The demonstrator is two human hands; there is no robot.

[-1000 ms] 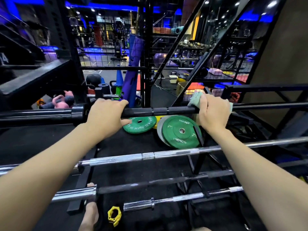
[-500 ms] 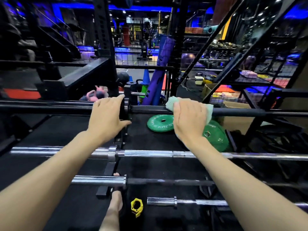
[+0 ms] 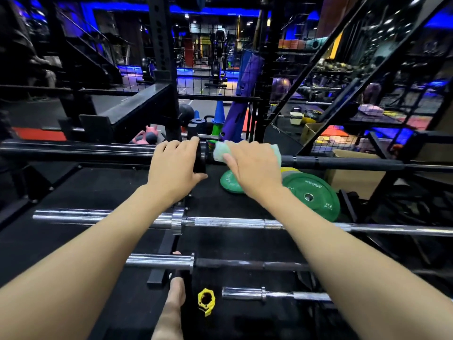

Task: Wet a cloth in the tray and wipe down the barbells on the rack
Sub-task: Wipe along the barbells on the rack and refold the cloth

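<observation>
Your right hand (image 3: 255, 168) has slid the green cloth (image 3: 221, 152) left along the top black barbell (image 3: 343, 163) over the last second, from out by the right side of the shaft to right beside the collar, nearly touching your left hand (image 3: 175, 170). That hand stays wrapped over the bar at the collar, steadying it; the right is clamped around the cloth on the shaft. So this pass looks about done (the sleeve's left). The chrome barbell (image 3: 245, 222) nearer you probably waits next. No tray in view.
</observation>
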